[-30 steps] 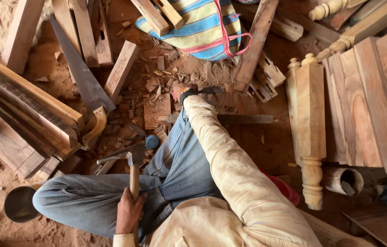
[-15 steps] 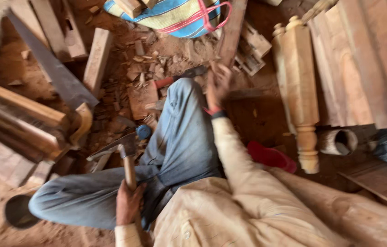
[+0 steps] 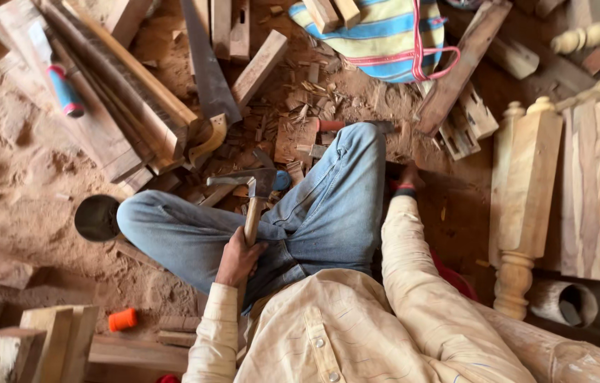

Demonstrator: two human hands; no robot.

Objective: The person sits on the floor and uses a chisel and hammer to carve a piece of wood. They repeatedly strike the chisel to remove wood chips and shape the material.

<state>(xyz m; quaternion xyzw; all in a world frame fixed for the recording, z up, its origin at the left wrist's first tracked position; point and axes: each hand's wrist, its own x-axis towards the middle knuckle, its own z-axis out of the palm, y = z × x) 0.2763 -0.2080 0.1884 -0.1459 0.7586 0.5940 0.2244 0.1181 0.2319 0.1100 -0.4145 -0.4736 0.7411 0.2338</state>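
Note:
I sit cross-legged in blue jeans [image 3: 328, 213] on a sawdust floor. My left hand [image 3: 238, 259] is closed around the wooden handle of a claw hammer [image 3: 250, 183], whose metal head points up over my left leg. My right hand [image 3: 407, 175], with a dark band at the wrist, reaches down to the dark wood beside my right knee. Its fingers are partly hidden, so its grip is unclear. A red-handled tool [image 3: 346, 125] lies among wood chips just beyond the knee.
A handsaw [image 3: 208, 71] and stacked planks [image 3: 122, 106] lie at the upper left, and a striped bag [image 3: 385, 35] sits at the top. A turned wooden post [image 3: 526, 198] stands to the right. A dark bowl [image 3: 96, 218] and an orange cap [image 3: 122, 319] are at the left.
My right hand has drawn back from the chips ahead of my knee to the dark wood beside it. The hammer stays in my left hand, and the view has shifted.

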